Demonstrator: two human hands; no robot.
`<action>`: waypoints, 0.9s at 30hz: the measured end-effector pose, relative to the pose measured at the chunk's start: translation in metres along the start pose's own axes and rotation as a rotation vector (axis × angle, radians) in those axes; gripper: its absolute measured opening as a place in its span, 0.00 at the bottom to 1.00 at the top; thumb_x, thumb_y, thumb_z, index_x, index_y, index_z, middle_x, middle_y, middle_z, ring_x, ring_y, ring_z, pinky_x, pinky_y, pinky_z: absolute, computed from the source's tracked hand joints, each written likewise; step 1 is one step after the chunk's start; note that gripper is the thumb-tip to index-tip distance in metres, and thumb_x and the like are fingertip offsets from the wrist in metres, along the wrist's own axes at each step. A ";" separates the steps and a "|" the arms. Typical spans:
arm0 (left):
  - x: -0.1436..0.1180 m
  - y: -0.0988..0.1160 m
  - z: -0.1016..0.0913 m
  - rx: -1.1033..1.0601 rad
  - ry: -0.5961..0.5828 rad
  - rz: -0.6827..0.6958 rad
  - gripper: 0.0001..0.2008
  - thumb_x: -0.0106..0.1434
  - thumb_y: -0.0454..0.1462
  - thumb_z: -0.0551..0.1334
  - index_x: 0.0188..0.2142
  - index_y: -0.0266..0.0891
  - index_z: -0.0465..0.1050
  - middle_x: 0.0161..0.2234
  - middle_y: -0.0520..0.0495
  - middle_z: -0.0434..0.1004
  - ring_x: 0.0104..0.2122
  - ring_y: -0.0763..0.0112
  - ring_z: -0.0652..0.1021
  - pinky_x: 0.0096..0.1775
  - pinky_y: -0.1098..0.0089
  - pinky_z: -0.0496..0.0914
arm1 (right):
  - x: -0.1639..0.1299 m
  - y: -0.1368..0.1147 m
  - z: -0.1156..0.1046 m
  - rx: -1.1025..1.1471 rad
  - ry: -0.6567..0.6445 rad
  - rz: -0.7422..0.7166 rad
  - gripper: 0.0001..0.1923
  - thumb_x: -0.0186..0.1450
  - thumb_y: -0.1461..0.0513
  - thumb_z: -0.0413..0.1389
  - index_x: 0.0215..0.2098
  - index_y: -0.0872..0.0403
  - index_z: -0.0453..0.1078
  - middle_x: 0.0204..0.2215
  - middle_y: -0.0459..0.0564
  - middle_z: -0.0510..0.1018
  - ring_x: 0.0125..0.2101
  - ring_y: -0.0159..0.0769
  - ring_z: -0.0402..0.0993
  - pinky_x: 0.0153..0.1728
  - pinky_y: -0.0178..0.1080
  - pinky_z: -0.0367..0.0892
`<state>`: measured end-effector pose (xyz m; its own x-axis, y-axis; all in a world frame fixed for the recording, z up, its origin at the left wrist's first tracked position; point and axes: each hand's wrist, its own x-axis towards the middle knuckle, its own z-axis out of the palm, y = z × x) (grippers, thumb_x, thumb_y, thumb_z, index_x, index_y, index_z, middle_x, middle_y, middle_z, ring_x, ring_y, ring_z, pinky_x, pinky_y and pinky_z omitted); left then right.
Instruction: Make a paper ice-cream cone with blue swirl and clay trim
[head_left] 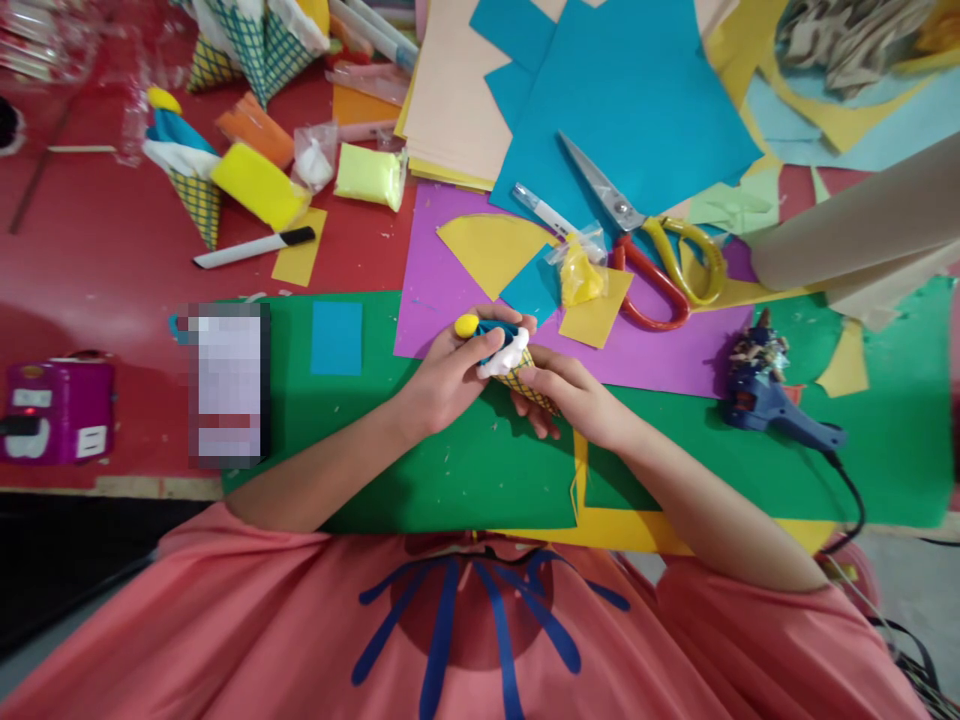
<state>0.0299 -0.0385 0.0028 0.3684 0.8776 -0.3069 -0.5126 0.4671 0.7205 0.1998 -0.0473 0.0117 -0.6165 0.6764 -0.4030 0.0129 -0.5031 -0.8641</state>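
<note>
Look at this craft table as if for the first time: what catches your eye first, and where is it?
At the centre, both hands, left and right, hold a small paper cone topped with white, blue and yellow clay, over the green sheet. Behind them lie scissors with red and yellow handles on the blue paper. A blue glue gun rests at the right.

Matt paper sheets (pixel 480 470) cover the glossy red table (pixel 105 260); the scissors (pixel 637 240) have shiny metal blades and smooth plastic handles.
</note>
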 end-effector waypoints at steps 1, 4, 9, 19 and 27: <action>0.000 0.001 0.000 -0.001 0.011 0.008 0.14 0.57 0.43 0.69 0.41 0.41 0.73 0.46 0.46 0.79 0.52 0.61 0.76 0.52 0.62 0.70 | 0.000 0.000 0.000 0.016 -0.010 -0.002 0.13 0.68 0.54 0.51 0.41 0.56 0.62 0.23 0.40 0.70 0.13 0.23 0.67 0.10 0.25 0.61; 0.001 0.003 0.002 -0.006 0.039 0.044 0.17 0.57 0.43 0.69 0.43 0.41 0.72 0.49 0.46 0.78 0.55 0.60 0.74 0.57 0.60 0.67 | -0.001 -0.001 -0.001 0.008 0.017 -0.041 0.14 0.67 0.56 0.53 0.46 0.57 0.62 0.24 0.40 0.71 0.14 0.22 0.68 0.10 0.25 0.61; 0.000 0.003 0.004 0.022 0.045 0.061 0.25 0.55 0.47 0.70 0.49 0.43 0.69 0.51 0.45 0.76 0.58 0.57 0.72 0.58 0.56 0.66 | -0.001 -0.002 0.001 -0.059 0.148 -0.076 0.24 0.64 0.54 0.59 0.52 0.56 0.59 0.24 0.38 0.70 0.12 0.22 0.67 0.09 0.25 0.60; -0.003 -0.001 0.004 0.095 0.016 0.046 0.27 0.53 0.44 0.72 0.49 0.44 0.67 0.46 0.47 0.77 0.46 0.66 0.77 0.44 0.68 0.71 | -0.002 -0.009 0.002 -0.075 0.085 0.023 0.26 0.65 0.41 0.51 0.36 0.56 0.64 0.18 0.38 0.66 0.10 0.20 0.59 0.08 0.25 0.53; -0.004 -0.004 0.006 0.021 0.003 -0.021 0.24 0.52 0.43 0.73 0.46 0.43 0.70 0.41 0.50 0.77 0.41 0.72 0.77 0.42 0.73 0.70 | -0.002 -0.004 0.004 -0.102 0.105 0.002 0.25 0.66 0.43 0.50 0.35 0.57 0.66 0.15 0.36 0.63 0.10 0.19 0.55 0.08 0.25 0.49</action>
<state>0.0351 -0.0447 0.0046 0.3760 0.8682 -0.3238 -0.4886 0.4827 0.7268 0.1980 -0.0486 0.0174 -0.5304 0.7307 -0.4298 0.0974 -0.4512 -0.8871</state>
